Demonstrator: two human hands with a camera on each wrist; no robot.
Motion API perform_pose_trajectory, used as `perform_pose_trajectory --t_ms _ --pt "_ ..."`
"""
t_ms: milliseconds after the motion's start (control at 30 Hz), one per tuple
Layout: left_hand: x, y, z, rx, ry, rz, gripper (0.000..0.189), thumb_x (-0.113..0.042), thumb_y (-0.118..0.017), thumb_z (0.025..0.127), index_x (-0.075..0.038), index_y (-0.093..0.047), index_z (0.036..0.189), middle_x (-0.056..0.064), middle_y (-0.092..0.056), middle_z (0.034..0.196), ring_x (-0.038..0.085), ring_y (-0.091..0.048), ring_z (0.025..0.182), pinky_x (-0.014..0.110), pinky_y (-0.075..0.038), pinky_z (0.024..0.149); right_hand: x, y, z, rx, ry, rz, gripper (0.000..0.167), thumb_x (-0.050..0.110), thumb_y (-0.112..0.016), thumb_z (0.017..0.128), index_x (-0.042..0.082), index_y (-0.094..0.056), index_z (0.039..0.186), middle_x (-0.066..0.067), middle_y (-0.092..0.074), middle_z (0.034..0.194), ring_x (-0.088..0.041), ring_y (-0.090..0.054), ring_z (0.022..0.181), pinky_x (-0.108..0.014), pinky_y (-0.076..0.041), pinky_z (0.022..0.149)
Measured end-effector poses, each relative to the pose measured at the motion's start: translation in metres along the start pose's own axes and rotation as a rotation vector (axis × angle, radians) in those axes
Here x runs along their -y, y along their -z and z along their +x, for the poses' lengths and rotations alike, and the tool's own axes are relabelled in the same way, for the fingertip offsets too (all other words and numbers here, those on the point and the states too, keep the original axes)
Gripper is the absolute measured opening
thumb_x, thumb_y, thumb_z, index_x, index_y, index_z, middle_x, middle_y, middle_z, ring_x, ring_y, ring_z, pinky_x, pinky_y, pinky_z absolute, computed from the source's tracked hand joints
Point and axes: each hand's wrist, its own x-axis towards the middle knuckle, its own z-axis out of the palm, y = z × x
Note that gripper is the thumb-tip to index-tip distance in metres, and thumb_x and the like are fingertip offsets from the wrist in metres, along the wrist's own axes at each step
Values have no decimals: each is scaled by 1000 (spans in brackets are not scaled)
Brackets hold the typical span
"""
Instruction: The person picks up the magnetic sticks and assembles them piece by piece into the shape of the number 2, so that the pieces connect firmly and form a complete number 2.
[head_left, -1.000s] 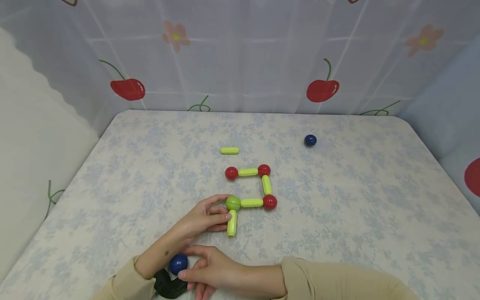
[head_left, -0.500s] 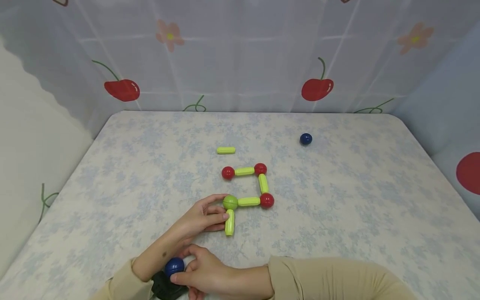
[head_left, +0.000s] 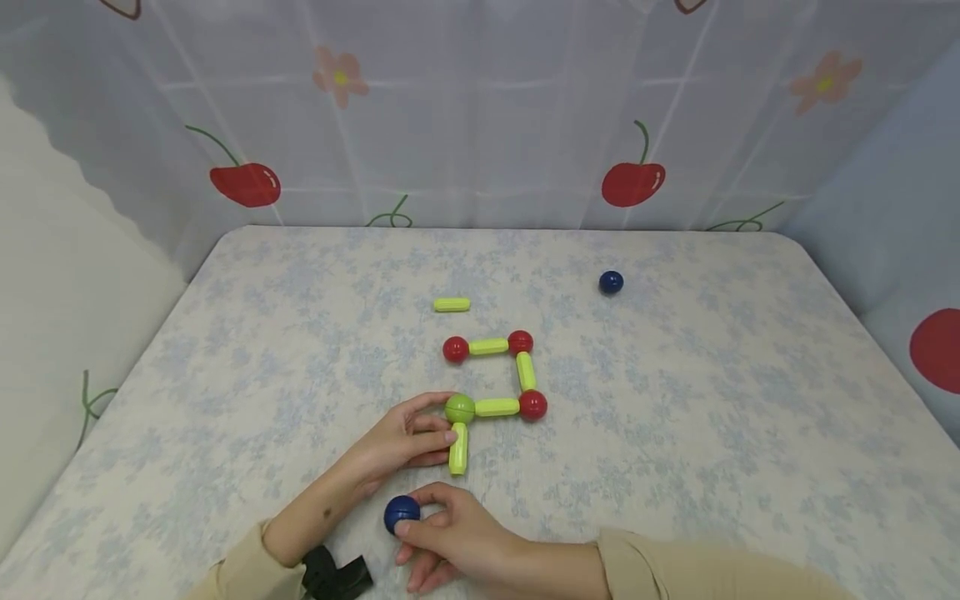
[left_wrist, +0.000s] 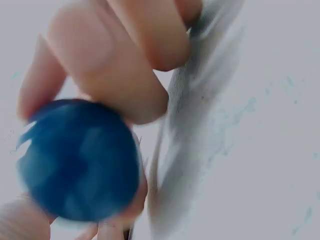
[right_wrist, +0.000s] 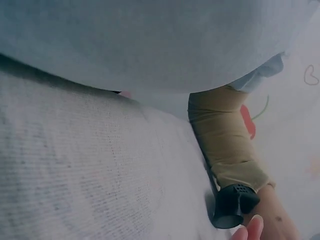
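My right hand (head_left: 465, 533) pinches a glossy blue ball (head_left: 402, 515) between thumb and fingers, low in the head view; the blue ball (left_wrist: 80, 160) fills the lower left of the left wrist view. My left hand (head_left: 405, 437) grips a yellow-green rod (head_left: 459, 450), its thumb on the rod's side and its index finger at the green ball (head_left: 460, 408) above. From that ball the chain runs through a second rod (head_left: 497, 407), a red ball (head_left: 533, 405), a third rod (head_left: 526, 372) and two more red balls (head_left: 521, 342) joined by another rod (head_left: 489, 346).
A loose yellow-green rod (head_left: 452, 305) lies beyond the chain, and another blue ball (head_left: 611, 282) sits at the back right. The black wrist camera (head_left: 337, 575) is on the left forearm. A printed curtain (head_left: 480, 117) borders the table's back edge.
My right hand has moved right and away from the left wrist, bringing the blue ball with it. The left hand keeps its hold on the chain, and the view has shifted slightly.
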Motion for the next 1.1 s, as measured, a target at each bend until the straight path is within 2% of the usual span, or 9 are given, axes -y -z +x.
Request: perform_pose_trajectory --t_ms 200,400,800,867,1033,1100 --pt "0 -1 0 4 8 -4 59 -4 -63 89 2 -34 141 9 -64 94 19 -63 86 37 -50 79 0 21 -17 -44 -47 57 37 21 -55 96 -1 -44 124 -11 -68 88 -10 -64 63 -28 -53 63" --pt "-1 -3 1 -2 20 -14 59 -4 -63 89 3 -35 140 10 -64 94 20 -63 87 38 -50 81 2 36 -28 -38 -32 98 42 22 -52 98 -6 -41 127 -13 -67 94 -12 -66 72 -29 -53 68" --pt "-3 -4 -1 -6 12 -15 63 -6 -65 88 1 -33 142 10 -62 95 20 -63 89 37 -49 82 8 42 -25 -93 -34 93 41 22 -51 98 -4 -41 128 -13 -67 95 -14 -66 77 -27 -52 69" --pt "-2 -4 -2 21 2 -10 69 -5 -66 87 0 -28 144 12 -63 99 21 -63 90 35 -49 82 8 42 -24 -89 -32 98 41 22 -51 98 -4 -41 128 -13 -67 95 -14 -66 77 -26 -52 68" --pt "3 -5 -8 147 -26 18 92 -6 -70 84 -10 -7 150 21 -58 118 28 -59 105 33 -46 86 8 43 -24 -69 -17 93 38 21 -52 98 -3 -43 125 -11 -67 93 -13 -66 77 -26 -52 68" --pt "4 -6 -10 164 -32 23 96 -7 -71 83 -13 -2 151 23 -55 122 31 -57 108 34 -46 88 9 43 -24 -59 -12 91 37 20 -52 98 -4 -42 125 -11 -67 93 -13 -66 77 -26 -52 69"
